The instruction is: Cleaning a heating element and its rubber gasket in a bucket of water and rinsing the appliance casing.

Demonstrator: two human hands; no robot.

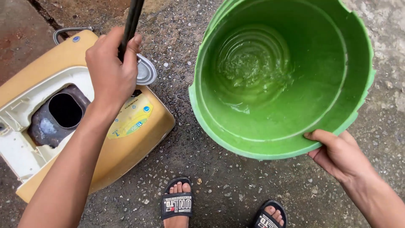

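1. Gripping the near rim of a green bucket (337, 76), the right hand (337, 154) has its thumb hooked over the edge and its fingers tucked underneath, out of sight.
2. That bucket sits tilted toward the camera on wet, pebbly concrete (228, 185), on the right of the view. A little water (249, 67) swirls at its bottom, and its far rim is chipped and jagged.
3. Over on the left, the left hand (112, 69) is a closed fist around a black hose (131, 21), whose upper end runs off the top edge.
4. Below that fist lies a yellow and white appliance shell (126, 147) with a dark round opening (65, 110). Its left end is cut off, and the arm covers part of it.
5. An oval yellow label (130, 118) sits on the shell, a small blue dot at its corner. A round metal cap (145, 71) peeks out just beside the fist.
6. Two feet in black sandals (178, 204) show at the bottom edge.
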